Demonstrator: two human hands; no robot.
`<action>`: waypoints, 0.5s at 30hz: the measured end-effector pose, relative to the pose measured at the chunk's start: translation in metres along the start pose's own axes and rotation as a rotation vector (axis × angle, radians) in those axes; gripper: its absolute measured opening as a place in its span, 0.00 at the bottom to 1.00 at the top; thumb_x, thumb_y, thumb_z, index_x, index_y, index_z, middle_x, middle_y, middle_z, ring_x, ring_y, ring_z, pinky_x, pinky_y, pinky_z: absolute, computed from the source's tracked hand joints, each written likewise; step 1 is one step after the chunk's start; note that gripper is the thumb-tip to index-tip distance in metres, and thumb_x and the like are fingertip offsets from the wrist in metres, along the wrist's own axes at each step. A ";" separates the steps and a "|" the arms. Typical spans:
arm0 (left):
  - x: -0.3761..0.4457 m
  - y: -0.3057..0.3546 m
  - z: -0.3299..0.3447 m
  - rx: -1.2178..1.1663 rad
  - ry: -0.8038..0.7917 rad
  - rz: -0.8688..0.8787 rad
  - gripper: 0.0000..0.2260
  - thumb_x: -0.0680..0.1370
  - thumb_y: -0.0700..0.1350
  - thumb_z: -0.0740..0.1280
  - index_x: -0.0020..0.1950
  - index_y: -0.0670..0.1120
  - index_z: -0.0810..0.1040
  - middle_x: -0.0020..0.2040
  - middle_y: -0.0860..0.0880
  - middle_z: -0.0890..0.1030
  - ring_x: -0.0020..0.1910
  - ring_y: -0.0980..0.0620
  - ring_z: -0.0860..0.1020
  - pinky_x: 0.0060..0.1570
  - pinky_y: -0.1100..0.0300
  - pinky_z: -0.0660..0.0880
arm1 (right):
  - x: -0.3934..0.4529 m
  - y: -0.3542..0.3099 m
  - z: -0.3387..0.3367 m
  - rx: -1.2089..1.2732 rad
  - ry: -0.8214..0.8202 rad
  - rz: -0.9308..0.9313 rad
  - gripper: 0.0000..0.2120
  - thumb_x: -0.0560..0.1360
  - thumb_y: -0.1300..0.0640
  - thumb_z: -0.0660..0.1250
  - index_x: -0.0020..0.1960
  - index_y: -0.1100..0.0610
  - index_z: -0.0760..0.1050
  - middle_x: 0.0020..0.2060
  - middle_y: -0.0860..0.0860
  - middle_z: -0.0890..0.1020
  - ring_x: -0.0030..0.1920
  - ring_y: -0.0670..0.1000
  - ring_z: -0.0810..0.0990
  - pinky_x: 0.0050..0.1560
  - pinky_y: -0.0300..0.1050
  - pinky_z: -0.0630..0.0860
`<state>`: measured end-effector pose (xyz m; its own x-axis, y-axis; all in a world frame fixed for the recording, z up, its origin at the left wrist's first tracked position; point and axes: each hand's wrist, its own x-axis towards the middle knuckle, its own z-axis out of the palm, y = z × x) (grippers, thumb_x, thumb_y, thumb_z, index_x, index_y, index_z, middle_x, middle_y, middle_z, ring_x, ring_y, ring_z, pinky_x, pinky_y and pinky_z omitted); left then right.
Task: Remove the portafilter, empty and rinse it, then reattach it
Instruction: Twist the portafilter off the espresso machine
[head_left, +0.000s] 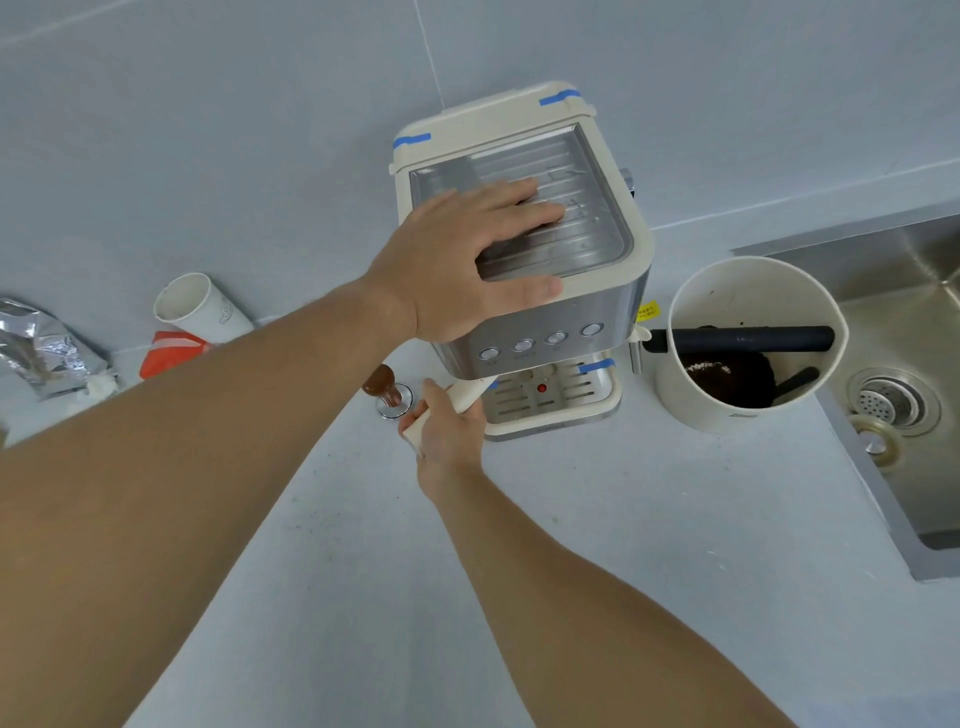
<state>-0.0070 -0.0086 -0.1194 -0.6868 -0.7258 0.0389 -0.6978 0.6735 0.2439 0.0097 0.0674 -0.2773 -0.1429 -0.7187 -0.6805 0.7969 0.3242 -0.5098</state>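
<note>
Cream plastic and brushed steel make up the espresso machine (524, 249), which stands on a pale grey countertop (597, 545) against a tiled wall. The left hand (467, 260) lies flat on the ribbed metal tray on top of the machine, fingers spread and straight, thumb pressed along the cream front edge; it grips nothing, only bears down on the top.

Below, the right hand (447, 431) is closed around the cream handle of the portafilter (465, 397). The handle runs diagonally through the fist: its butt end sticks out at the lower left of the knuckles, and its upper length comes out past the thumb and index finger, heading up and right under the machine's front panel. The head of the portafilter is hidden beneath that panel, above the slotted drip tray (550, 400), so whether it is locked in or free cannot be told.

Just left of the right hand, a tamper (387, 389) with a brown knob stands on the counter. To the right of the machine sits a cream knock box (748, 343) with a dark bar across it and spent coffee grounds inside. Further right is a stainless sink (904, 364) with a drain strainer. At the far left lie a white paper cup (200, 309) on its side, a red packet (171, 353) and a crumpled foil bag (47, 348).
</note>
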 end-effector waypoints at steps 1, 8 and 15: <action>0.000 0.000 0.000 0.001 -0.001 -0.002 0.32 0.72 0.71 0.56 0.74 0.61 0.64 0.78 0.56 0.62 0.76 0.54 0.59 0.74 0.45 0.53 | 0.001 0.003 -0.002 0.003 0.003 0.005 0.06 0.73 0.61 0.68 0.46 0.56 0.72 0.31 0.52 0.75 0.25 0.51 0.72 0.32 0.45 0.74; 0.000 -0.001 0.001 -0.021 0.012 0.007 0.32 0.71 0.71 0.57 0.74 0.61 0.65 0.78 0.55 0.62 0.76 0.55 0.59 0.75 0.45 0.52 | 0.001 0.020 -0.026 0.003 0.020 0.074 0.05 0.73 0.62 0.67 0.45 0.57 0.72 0.31 0.54 0.71 0.26 0.53 0.70 0.31 0.44 0.73; 0.000 -0.002 0.003 -0.036 0.020 0.012 0.32 0.71 0.70 0.57 0.73 0.61 0.66 0.78 0.55 0.63 0.76 0.55 0.60 0.75 0.46 0.51 | -0.013 0.026 -0.055 -0.075 -0.008 0.115 0.07 0.73 0.62 0.67 0.42 0.57 0.69 0.31 0.53 0.72 0.24 0.52 0.72 0.32 0.45 0.73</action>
<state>-0.0066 -0.0098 -0.1227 -0.6904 -0.7208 0.0612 -0.6817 0.6766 0.2783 -0.0002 0.1193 -0.3104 -0.0481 -0.6785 -0.7330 0.7618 0.4497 -0.4662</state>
